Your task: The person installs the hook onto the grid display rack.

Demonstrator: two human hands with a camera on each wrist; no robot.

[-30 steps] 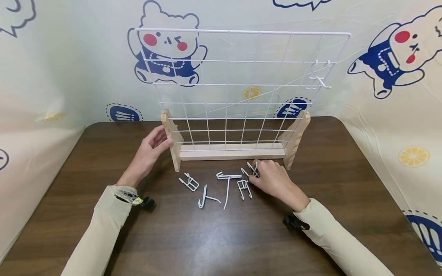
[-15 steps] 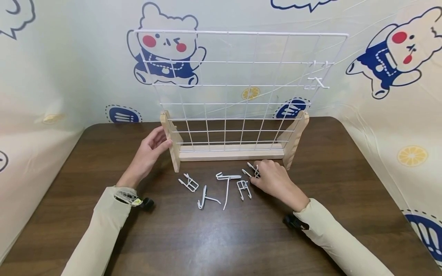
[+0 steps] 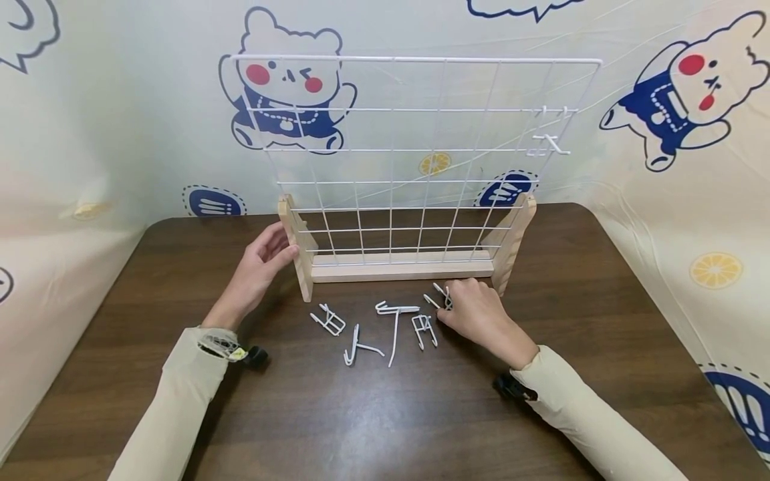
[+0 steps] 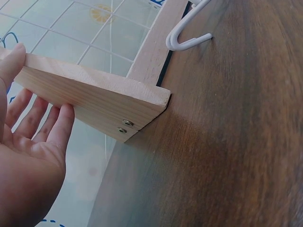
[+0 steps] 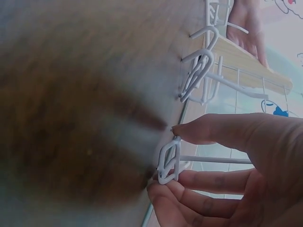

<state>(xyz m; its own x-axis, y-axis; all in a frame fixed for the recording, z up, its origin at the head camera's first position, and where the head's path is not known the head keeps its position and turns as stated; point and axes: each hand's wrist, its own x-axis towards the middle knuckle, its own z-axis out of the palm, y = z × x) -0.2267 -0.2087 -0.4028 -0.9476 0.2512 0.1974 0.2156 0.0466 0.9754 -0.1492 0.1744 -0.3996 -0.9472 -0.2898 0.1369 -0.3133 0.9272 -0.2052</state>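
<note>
Your white wire hook (image 3: 443, 297) lies flat on the dark wood tabletop, just in front of the rack's right wooden foot (image 3: 511, 244), rightmost of the loose hooks. It's thin white-coated wire w/ a doubled loop end and a straight prong; in the right wrist view the loop end (image 5: 169, 163) sits at the table surface, prong running off sideways. The wire grid rack (image 3: 415, 160) stands upright near the table's back edge: white square mesh set in a pale wood base bar w/ two slanted wooden feet. Left wooden foot (image 4: 94, 101) is bare pine, two screws at its low front corner.
</note>
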